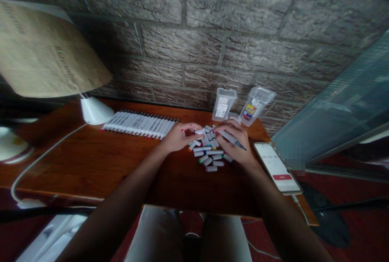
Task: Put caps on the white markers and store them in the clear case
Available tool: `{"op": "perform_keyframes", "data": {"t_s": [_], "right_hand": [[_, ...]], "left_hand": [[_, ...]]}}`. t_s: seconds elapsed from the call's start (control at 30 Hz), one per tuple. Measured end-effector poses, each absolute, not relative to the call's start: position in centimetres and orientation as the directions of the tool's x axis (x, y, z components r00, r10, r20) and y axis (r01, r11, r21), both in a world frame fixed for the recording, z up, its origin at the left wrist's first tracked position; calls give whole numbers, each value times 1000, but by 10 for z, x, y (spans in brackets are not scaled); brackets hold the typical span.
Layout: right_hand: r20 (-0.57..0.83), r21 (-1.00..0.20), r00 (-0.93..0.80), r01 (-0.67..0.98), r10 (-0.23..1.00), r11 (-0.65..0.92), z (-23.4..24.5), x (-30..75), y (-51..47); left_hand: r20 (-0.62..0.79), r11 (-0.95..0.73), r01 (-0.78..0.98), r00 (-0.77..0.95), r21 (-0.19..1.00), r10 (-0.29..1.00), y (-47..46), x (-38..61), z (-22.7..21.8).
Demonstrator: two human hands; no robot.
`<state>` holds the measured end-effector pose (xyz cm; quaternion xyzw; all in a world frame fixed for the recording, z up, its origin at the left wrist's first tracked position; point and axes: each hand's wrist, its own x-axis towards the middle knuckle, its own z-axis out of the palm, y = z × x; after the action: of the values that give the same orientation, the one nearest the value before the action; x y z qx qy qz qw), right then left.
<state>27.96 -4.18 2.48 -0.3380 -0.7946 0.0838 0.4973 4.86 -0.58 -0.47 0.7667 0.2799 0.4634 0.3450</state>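
Between the two hands, toward the far right of the worktop point(91, 164), lies a loose heap of markers point(208, 152), short grey-white barrels with coloured caps, some scattered a little nearer. The right hand point(235, 142) is closed around one grey marker point(232, 139), which lies slantwise across its fingers with the dark tip pointing right. The left hand point(180, 136) rests curled at the left edge of the heap, fingertips touching a marker there; whether it actually grips one I cannot tell.

Just beyond the heap stand two clear plastic cases point(240, 106), boxy and see-through, each with a paper label, leaning against the wall. To the left of the hands, further back, a tidy row of markers point(139, 125) lies side by side, long and pale with dark ends. A phone point(278, 168) lies flat just right of the right hand, screen lit, with a red bar on it. At the far left stands a lamp point(51, 55) with a wide tan shade and a white base, its white cable point(36, 160) curling over the wood toward the near edge.

Reddish-brown, glossy wood makes up the worktop. Behind it rises a rough grey brick wall point(212, 31), and a blue-grey slatted panel point(343, 104) slants along the right.
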Motion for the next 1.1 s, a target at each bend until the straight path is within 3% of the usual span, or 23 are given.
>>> {"op": "perform_keyframes", "data": {"t_s": [0.1, 0.27, 0.4, 0.57, 0.9, 1.1], "right_hand": [[769, -487, -128, 517, 626, 704, 24, 289, -34], [700, -633, -2, 461, 714, 622, 23, 287, -33], [619, -713, -51, 380, 783, 589, 24, 278, -39], [607, -730, -147, 285, 781, 621, 28, 275, -46], [571, -737, -180, 318, 801, 597, 24, 269, -47], [555, -709, -247, 361, 795, 606, 15, 263, -47]], "left_hand": [[538, -610, 113, 368, 784, 759, -3, 47, -7], [562, -632, 145, 341, 761, 754, -2, 47, -8], [557, -634, 153, 353, 758, 751, -2, 47, -7], [550, -633, 142, 376, 761, 746, -2, 47, -6], [573, -654, 125, 379, 746, 726, -3, 49, -5], [528, -644, 217, 415, 733, 741, -6, 48, -4]]}}
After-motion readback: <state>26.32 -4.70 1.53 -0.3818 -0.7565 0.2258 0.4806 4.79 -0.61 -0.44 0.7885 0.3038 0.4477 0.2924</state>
